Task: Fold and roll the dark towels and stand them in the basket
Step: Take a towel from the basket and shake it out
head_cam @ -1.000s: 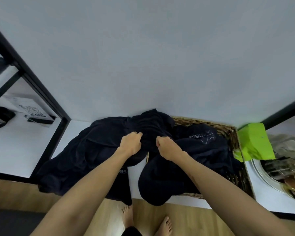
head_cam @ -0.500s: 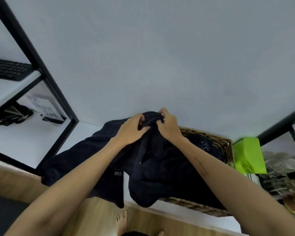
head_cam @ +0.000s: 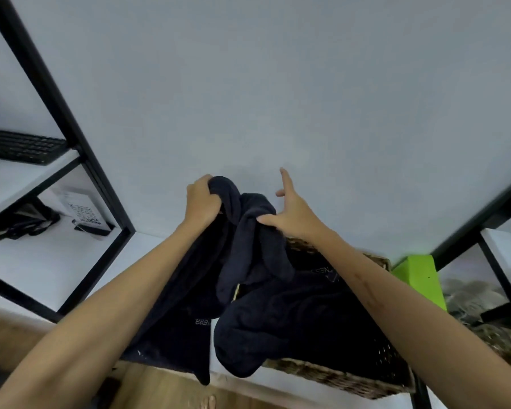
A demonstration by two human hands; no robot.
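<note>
The head view, the only one, looks down over both forearms at a white shelf (head_cam: 71, 261) that runs under a plain wall, with a wicker basket (head_cam: 337, 376) standing at its front edge toward the right. The left hand (head_cam: 202, 202) is raised above the shelf with its fingers (head_cam: 199, 187) curled tight round a bunched end of a dark towel (head_cam: 248, 240), which hangs from that fist in a twisted rope and reaches down to the basket's left rim. The right hand (head_cam: 292, 214) is just beside it: the thumb presses against the twist, while the other fingers are spread and straight, pointing up toward the wall, so this hand touches the cloth rather than grips it. More dark towels (head_cam: 292, 320) lie heaped in the basket and spill over its left and front rim, one fold hanging below the shelf's front edge. A green block (head_cam: 416, 276) sits at the basket's far right corner, and a keyboard (head_cam: 21, 146) lies on an upper shelf to the left. The step in hand looks like pulling one towel free of the pile, so folding has not begun and nothing stands rolled in the basket. The next move likely calls for the right hand to find a corner or hem, then both hands to draw apart, untwist the cloth and lay it flat on the shelf's bare left part.
</note>
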